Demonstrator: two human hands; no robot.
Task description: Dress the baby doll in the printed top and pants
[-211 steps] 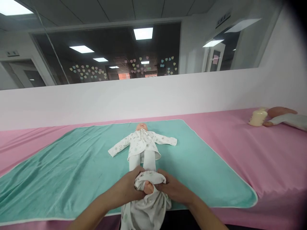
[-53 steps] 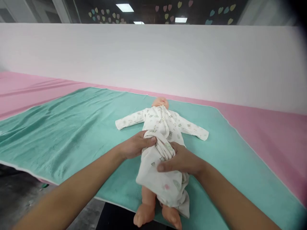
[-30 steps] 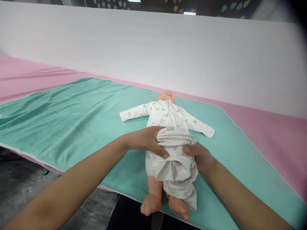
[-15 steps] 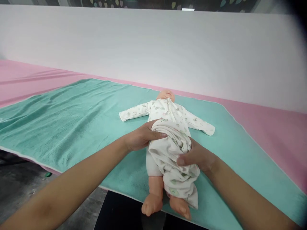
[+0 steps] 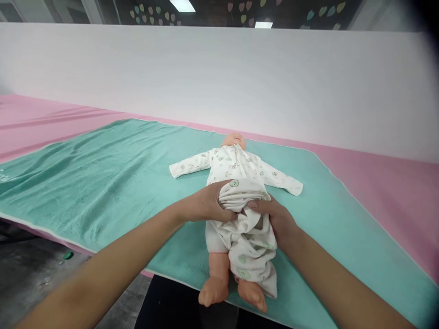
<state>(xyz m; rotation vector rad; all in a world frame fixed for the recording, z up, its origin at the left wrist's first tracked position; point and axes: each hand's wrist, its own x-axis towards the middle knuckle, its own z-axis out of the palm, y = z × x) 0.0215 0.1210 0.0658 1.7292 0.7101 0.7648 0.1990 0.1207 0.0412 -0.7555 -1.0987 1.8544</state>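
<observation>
A baby doll (image 5: 218, 269) lies on its back, feet toward me, in a white printed top (image 5: 236, 164) with sleeves spread wide. White baby trousers (image 5: 252, 246) with green prints are bunched over its lower body. They cover most of the leg on the right, and that foot sticks out below; the other lower leg is bare. My left hand (image 5: 207, 201) grips the gathered cloth on its left side, thumb on top and fingers hidden behind. On the other side my right hand (image 5: 276, 219) pinches the same bundle, its thumb near my left thumb.
A teal blanket (image 5: 113, 173) lies under the doll, over a pink sheet (image 5: 387, 178). Behind rises a white panel (image 5: 206, 73). At the near edge, a dark shape (image 5: 171, 301) and the grey floor (image 5: 30, 274) show.
My right thumb has moved up and left along the bunched trousers, closer to my left thumb. My left hand keeps its grip. The view has tilted up slightly.
</observation>
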